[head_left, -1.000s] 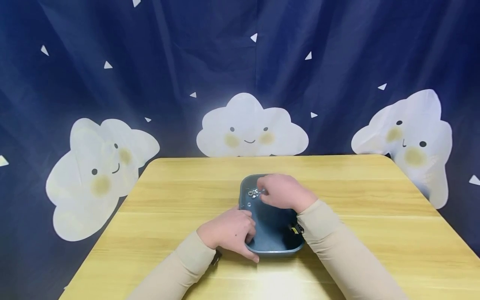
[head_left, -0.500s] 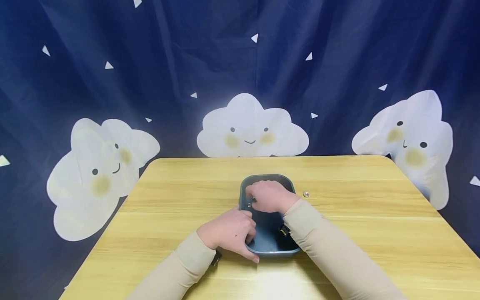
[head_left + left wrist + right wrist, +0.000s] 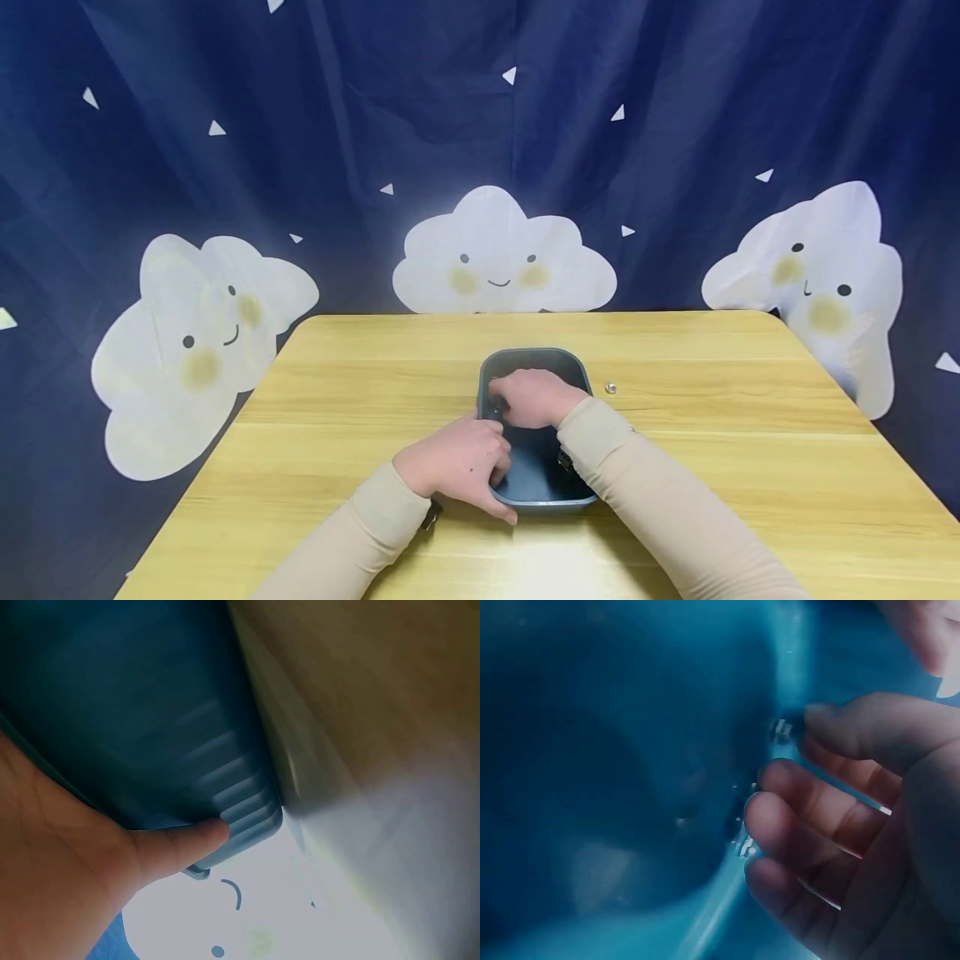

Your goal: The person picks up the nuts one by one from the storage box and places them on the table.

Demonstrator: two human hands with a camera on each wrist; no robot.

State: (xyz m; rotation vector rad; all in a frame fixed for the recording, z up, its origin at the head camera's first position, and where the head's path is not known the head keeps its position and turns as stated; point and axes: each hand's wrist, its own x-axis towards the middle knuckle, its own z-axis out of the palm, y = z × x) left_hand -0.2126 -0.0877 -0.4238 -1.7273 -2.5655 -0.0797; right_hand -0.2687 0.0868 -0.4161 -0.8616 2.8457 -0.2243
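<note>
1. Bin [image 3: 536, 475]: dark blue, upright on the tabletop [image 3: 352, 375], open side up.
2. Left hand [image 3: 459, 462]: grips the left wall near the front corner. Fingers curl over the rim; the thumb presses against the ridged outer face.
3. Right hand [image 3: 536, 397]: inside the bin, toward the far left. Fingers are bent; whether thumb and forefinger pinch the shiny metal piece [image 3: 781, 731] at their tips cannot be told.
4. Small metal parts [image 3: 747, 846]: beside the other fingertips; outlines blurred.
5. Loose metal part [image 3: 611, 388]: on the tabletop, just right of the bin.
</note>
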